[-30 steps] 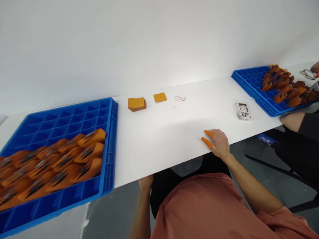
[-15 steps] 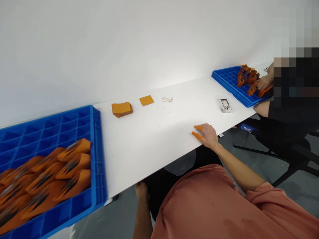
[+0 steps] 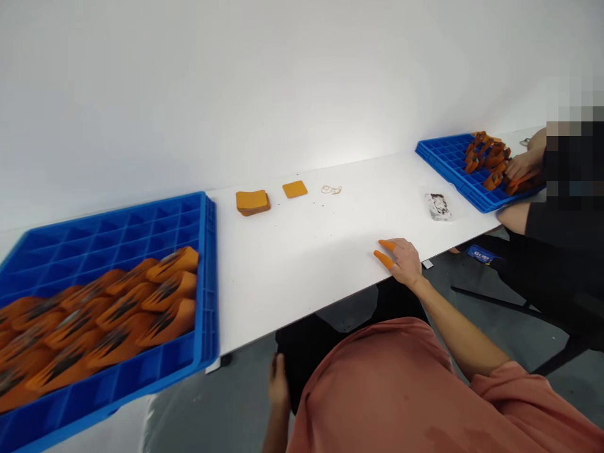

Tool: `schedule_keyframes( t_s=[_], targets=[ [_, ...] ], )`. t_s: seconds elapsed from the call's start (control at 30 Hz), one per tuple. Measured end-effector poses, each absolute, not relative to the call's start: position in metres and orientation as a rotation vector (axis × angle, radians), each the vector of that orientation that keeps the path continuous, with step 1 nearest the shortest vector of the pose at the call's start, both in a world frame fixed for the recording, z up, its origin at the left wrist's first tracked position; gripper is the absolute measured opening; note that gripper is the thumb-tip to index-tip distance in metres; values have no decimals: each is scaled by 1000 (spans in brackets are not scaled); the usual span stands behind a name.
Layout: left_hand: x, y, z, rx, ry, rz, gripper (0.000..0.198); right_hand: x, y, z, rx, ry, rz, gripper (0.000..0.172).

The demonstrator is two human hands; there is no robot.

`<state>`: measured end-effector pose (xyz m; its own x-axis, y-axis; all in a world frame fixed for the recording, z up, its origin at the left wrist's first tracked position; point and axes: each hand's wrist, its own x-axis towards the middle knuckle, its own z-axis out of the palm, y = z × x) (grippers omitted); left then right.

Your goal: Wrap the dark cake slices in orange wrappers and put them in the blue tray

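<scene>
My right hand [image 3: 404, 261] rests at the front edge of the white table [image 3: 283, 270]. Orange finger cots cover two of its fingertips, which are apart with nothing between them. My left hand [image 3: 278, 382] hangs below the table edge beside my left leg; its fingers are mostly hidden. To the left, a blue divided crate [image 3: 210, 283] holds several folded orange pieces [image 3: 172, 290] with dark parts in them. Toward the back of the table are a stack of orange-yellow pieces [image 3: 252, 201], a single flat piece [image 3: 295, 189] and thin loose bands [image 3: 331, 189].
A clear packet with dark specks [image 3: 438, 206] lies on the right. Beyond it is a second blue crate [image 3: 443, 157] with orange pieces. A co-worker's hand [image 3: 521, 167] reaches into that crate. The wall [image 3: 302, 88] runs along the back edge.
The whole view has shifted, so everything on the table appears farther right. My left hand has moved slightly down from the table edge. My right hand keeps its place on the table.
</scene>
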<state>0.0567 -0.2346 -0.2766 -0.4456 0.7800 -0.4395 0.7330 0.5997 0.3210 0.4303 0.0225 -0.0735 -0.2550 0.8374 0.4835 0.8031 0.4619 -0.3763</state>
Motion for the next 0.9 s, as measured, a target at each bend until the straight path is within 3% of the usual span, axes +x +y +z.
schedule_keyframes(
  t_s=[0.13,0.5,0.7,0.8,0.9],
  targets=[
    [86,-248,-283,919,2317,212,70,431,21,-75,-1340,-2061,63,52],
    [85,-215,-278,936,2327,318,78,434,17,-81,-1256,-2038,64,49],
    [114,-165,-247,1029,2417,87,100,435,17,-80,-1240,-2037,69,48],
    [110,-156,-217,1075,2236,-7,95,436,19,-77,-1230,-2025,154,49],
    [99,-158,-178,1189,2005,26,68,439,23,-73,-1217,-2021,263,52]
  ],
)
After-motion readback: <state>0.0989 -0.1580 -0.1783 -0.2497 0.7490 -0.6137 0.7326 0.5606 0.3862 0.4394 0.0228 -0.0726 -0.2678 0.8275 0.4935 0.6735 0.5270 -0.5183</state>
